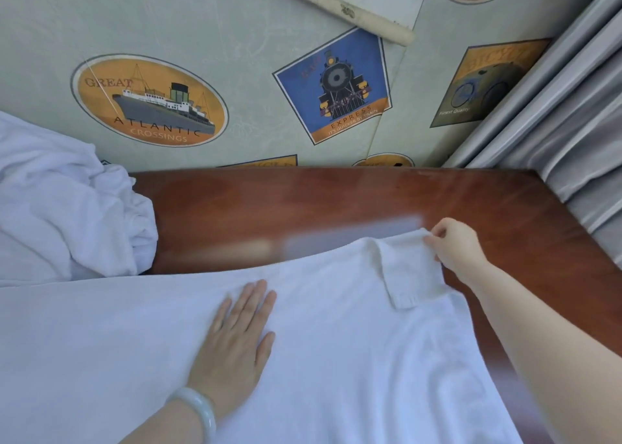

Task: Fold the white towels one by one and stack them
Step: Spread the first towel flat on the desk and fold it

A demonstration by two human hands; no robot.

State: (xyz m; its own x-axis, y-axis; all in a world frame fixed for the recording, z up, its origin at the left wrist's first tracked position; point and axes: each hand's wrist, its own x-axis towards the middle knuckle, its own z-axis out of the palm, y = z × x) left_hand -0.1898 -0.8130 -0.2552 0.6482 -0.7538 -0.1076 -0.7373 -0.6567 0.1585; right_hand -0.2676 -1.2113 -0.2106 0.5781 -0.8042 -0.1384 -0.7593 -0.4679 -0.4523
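The left hand (235, 339) lies flat on the towel (336, 359), lower centre. The right hand (457, 245) pinches its folded-over corner (410, 268).

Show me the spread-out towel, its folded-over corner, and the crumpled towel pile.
spread-out towel (336, 359), head view, its flat middle.
folded-over corner (409, 272), head view, centre of the flap.
crumpled towel pile (67, 214), head view, its bunched middle.

Left hand (235, 339) flat on spread towel (336, 359); right hand (454, 245) pinches folded-over corner; crumpled towels (67, 208) left on table (336, 201).
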